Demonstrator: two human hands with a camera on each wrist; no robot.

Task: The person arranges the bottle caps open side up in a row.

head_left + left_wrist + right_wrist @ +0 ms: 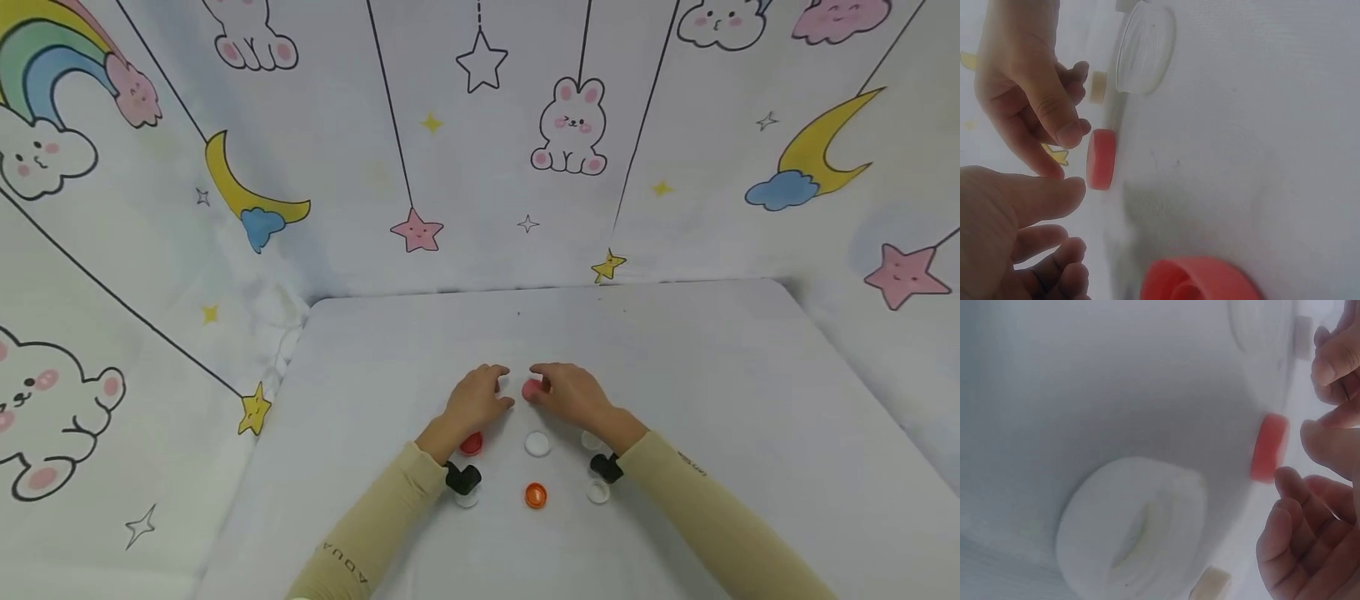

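A red bottle cap (531,390) lies on the white table at the fingertips of my right hand (573,396). That hand's fingers are spread and loosely bent; whether they touch the cap I cannot tell. My left hand (476,400) hovers opposite, thumb and fingers apart, with nothing visibly held. In the left wrist view the same red cap (1100,159) stands out beside both hands. Under my left wrist is a second red cap (471,443), its hollow side showing in the left wrist view. A white cap (537,444) sits between my forearms.
Nearer me lie an orange cap (536,497), a white ring-shaped cap (597,492) and a pale cap (467,500) partly behind the left wrist camera. Another pale cap (591,440) is partly covered by my right wrist. A cartoon-printed curtain (337,167) rises behind the table.
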